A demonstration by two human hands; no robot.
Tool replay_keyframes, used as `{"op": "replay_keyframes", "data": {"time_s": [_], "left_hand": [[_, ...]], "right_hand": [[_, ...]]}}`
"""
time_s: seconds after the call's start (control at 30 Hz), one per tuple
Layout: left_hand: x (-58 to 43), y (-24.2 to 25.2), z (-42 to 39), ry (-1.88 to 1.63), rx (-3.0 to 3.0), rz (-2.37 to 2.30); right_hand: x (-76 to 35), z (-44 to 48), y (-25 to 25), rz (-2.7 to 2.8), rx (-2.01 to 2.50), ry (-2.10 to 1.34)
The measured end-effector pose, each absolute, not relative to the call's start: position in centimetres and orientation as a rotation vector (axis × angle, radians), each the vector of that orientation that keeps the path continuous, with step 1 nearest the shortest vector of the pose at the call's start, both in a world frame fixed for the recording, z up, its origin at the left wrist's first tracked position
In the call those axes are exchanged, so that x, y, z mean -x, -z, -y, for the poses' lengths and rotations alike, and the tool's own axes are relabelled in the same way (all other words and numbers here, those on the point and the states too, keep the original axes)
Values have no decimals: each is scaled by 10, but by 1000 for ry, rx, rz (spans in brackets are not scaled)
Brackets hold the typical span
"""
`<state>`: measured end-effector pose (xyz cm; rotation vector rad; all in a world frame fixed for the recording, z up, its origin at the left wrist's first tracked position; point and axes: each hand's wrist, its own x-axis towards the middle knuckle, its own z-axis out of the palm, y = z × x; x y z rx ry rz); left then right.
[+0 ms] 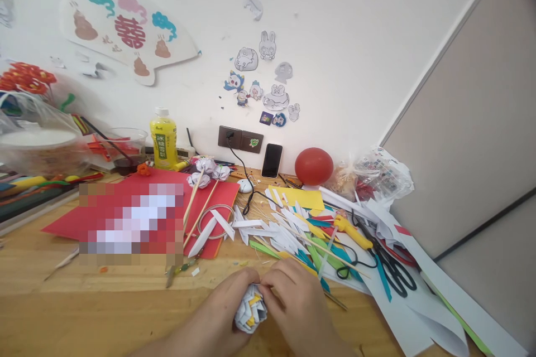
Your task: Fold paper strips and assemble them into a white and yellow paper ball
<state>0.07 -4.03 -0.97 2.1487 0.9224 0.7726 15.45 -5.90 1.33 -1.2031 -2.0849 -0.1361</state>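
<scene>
My left hand (232, 298) is wrapped round a small rounded piece of folded paper (250, 309), white with yellow bits in a zigzag pattern. At its upper right edge, the fingertips of my right hand (288, 295) are pinched together and touch the paper. My fingers cover part of the piece. Just beyond my hands lies a spread of folded paper strips (288, 234), mostly white, with some green, blue and yellow. Paper flowers (205, 170) on wooden sticks rest on red sheets (138, 181) to the left.
A yellow glue gun (354, 231) and black-handled scissors (396, 270) lie at the right on white paper. Along the wall stand a yellow drink bottle (164, 142), a phone (272, 160) and a red balloon (314, 166). A black cable (247, 170) runs down from the wall socket.
</scene>
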Motion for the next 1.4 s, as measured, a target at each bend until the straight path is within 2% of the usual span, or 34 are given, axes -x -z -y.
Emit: {"op": "replay_keyframes", "data": {"time_s": [0.17, 0.37, 0.47, 0.7, 1.4], "left_hand": [[0, 8, 41, -796, -2118, -835], [0, 7, 40, -782, -2033, -764], [0, 7, 40, -748, -2029, -780], [-2, 7, 40, -775, -2056, -882], [-1, 15, 40, -769, -2070, -898]], "right_hand": [[-156, 58, -16, 1973, 1283, -240], [-158, 55, -17, 1875, 1305, -389], [-159, 55, -14, 1892, 1308, -307], [-156, 58, -19, 2169, 1138, 215], [-158, 56, -16, 2226, 1172, 253]]}}
